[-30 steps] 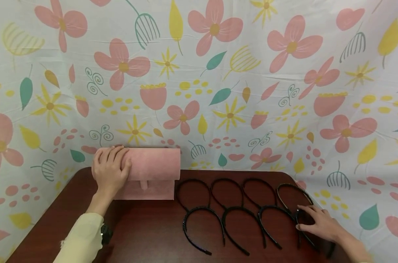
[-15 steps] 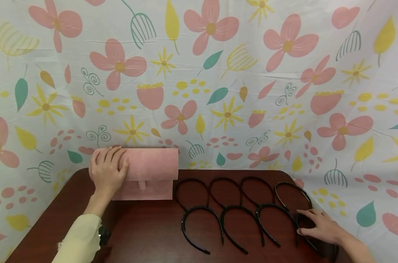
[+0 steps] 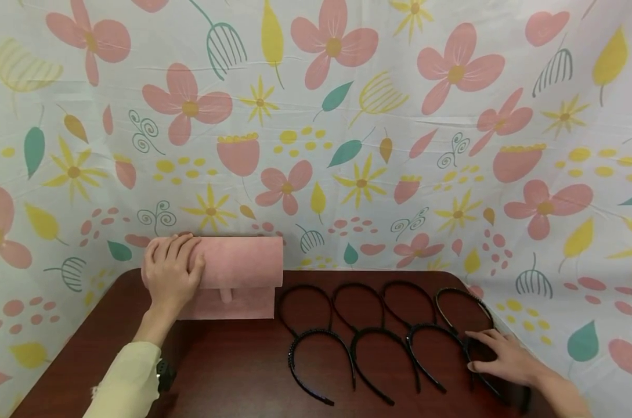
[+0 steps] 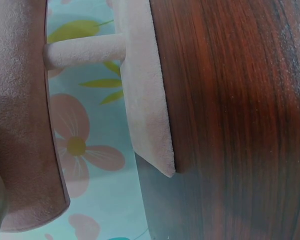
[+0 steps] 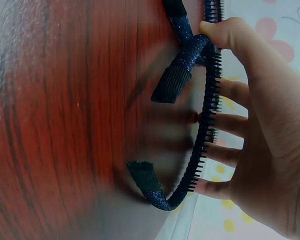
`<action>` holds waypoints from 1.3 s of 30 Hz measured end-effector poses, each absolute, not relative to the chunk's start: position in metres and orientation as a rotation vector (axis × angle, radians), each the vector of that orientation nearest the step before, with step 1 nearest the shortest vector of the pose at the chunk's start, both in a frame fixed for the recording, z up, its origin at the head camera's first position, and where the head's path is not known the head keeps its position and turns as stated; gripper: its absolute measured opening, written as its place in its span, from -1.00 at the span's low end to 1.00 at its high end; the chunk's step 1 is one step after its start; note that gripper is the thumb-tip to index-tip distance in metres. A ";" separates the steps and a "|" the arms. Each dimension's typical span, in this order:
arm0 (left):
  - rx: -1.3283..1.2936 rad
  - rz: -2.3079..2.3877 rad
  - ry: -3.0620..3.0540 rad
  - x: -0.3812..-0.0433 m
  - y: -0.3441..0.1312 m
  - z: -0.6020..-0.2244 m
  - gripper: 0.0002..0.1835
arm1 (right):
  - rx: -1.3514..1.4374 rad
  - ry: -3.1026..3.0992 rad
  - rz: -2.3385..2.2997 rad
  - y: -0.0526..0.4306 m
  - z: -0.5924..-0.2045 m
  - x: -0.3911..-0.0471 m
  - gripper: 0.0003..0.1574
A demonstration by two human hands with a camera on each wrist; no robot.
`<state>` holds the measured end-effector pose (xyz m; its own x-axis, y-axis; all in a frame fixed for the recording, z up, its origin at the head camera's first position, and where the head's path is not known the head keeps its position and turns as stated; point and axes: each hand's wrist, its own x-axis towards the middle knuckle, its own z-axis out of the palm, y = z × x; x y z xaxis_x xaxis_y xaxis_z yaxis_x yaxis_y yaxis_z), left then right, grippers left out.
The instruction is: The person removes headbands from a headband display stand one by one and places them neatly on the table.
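Note:
On the left, my left hand grips one end of a pink velvet headband stand, its fingers bent over the top of the roll and its thumb on the front. In the left wrist view, a thin post joins the roll to the flat base. My right hand is at the front right, touching a dark glittery headband with comb teeth along its inner side. The right wrist view shows its thumb by one arm of the band and its fingers spread and fairly straight along the teeth.
Several other black headbands stand in two staggered rows on the dark wood table, among them a front one and a back one. A floral cloth hangs behind the table.
My right hand has shifted slightly left, along with the headband it touches. The left hand stays on the stand. The head view has moved a little.

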<state>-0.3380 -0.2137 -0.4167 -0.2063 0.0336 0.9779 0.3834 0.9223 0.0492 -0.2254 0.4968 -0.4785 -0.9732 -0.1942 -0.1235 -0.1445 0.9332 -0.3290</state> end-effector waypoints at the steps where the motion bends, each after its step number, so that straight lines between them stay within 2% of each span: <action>1: -0.313 -0.329 -1.760 -0.338 -0.214 -0.417 -0.57 | -0.256 2.934 -0.486 0.498 -0.478 -0.225 -0.11; 11: -0.303 -0.324 -1.784 -0.337 -0.215 -0.416 -0.56 | -0.228 2.897 -0.509 0.510 -0.478 -0.227 -0.12; 21: -0.319 -0.332 -1.758 -0.339 -0.214 -0.418 -0.59 | -0.163 2.908 -0.458 0.517 -0.484 -0.238 -0.03; 39: -0.325 -0.316 -1.767 -0.337 -0.215 -0.418 -0.59 | -0.201 2.941 -0.442 0.508 -0.486 -0.243 -0.08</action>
